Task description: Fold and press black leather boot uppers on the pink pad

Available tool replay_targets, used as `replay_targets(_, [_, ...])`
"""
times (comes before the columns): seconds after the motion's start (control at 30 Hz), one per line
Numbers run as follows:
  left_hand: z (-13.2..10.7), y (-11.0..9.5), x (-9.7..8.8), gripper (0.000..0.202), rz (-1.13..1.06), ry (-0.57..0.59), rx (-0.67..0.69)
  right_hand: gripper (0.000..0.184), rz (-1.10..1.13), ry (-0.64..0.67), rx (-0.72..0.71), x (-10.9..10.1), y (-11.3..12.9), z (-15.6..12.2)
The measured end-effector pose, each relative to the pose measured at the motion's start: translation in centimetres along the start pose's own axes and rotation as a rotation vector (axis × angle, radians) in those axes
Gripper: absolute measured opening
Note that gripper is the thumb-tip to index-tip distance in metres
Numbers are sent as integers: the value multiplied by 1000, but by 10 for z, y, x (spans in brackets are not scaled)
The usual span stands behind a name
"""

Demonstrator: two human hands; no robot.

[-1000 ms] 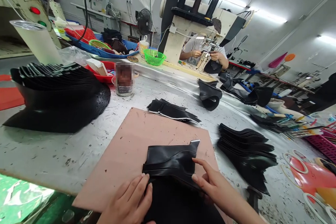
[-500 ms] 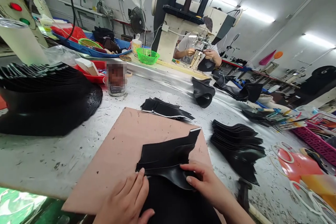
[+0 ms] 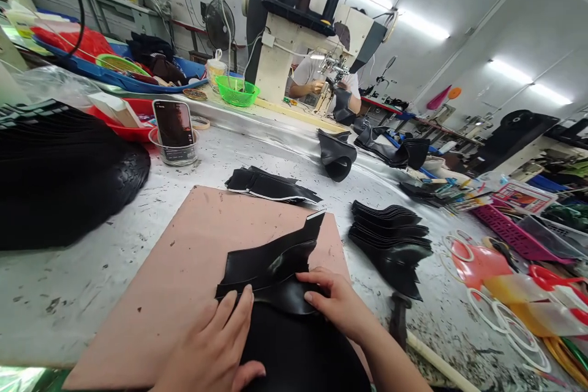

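Note:
A black leather piece point(image 3: 271, 260) with a white-tipped tab lies on a pink board point(image 3: 193, 257) in front of me. My left hand point(image 3: 215, 343) lies flat on its near left edge, fingers stretched out. My right hand point(image 3: 335, 303) presses its curled fingers on the piece's near right fold. A larger black piece point(image 3: 298, 355) lies under both hands at the near edge.
Stacks of black cut pieces sit to the right point(image 3: 390, 245), behind the board point(image 3: 271, 185) and at far left point(image 3: 59, 171). A phone stands in a clear cup point(image 3: 173, 135). A hammer point(image 3: 399, 318) lies right of the board. Another person sews at a machine point(image 3: 316, 43) beyond.
The view has swung to the right. My right hand's fingers have curled and drawn back along the leather piece, which has bunched and turned slightly. My left hand stays flat on it.

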State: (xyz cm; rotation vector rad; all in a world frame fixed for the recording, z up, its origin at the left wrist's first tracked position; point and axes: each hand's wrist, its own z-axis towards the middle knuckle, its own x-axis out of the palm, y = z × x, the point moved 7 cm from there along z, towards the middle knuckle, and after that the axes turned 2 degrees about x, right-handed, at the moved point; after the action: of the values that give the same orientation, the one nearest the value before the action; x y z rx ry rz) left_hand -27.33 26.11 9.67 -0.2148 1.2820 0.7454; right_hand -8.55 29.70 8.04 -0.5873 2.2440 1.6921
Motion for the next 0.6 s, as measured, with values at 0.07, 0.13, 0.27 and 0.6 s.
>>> replay_targets(0.07, [4,-2,5,73,-28,57,-38,36,-22,-16,7,0,0,0])
replay_targets(0.13, [7,-3,11,84,-57,132,-87,36,-28,-30,14,1,1,1])
replay_targets(0.27, [15,-7,16,83,-174,185,-87,35,-27,-56,30,0,1,1])
replay_targets(0.6, [28,-23,16,90,-232,149,52,13,107,-21,201,-26,-23,-7])
